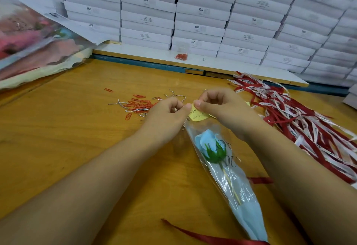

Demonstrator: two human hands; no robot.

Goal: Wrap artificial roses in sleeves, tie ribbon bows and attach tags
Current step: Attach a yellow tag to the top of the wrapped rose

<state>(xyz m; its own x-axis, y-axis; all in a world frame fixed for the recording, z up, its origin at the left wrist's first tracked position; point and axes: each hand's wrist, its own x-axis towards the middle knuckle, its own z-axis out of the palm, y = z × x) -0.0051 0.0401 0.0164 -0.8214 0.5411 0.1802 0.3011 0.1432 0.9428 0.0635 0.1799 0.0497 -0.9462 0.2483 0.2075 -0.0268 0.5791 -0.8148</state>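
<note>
You're at a packing bench in a workshop/stockroom: white boxes [202,11] marked SGS stacked wall-to-wall behind the wooden worktable [58,148], w/ bulk supplies on it: ribbon heap [309,125], loose red paper clips [139,105], silver twist ties [119,102], stuffed plastic bag [38,51].

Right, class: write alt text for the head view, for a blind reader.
Left hand and right hand pinch a yellow paper tag at the top of a clear plastic sleeve holding a pale blue artificial rose on a wooden table.
</note>
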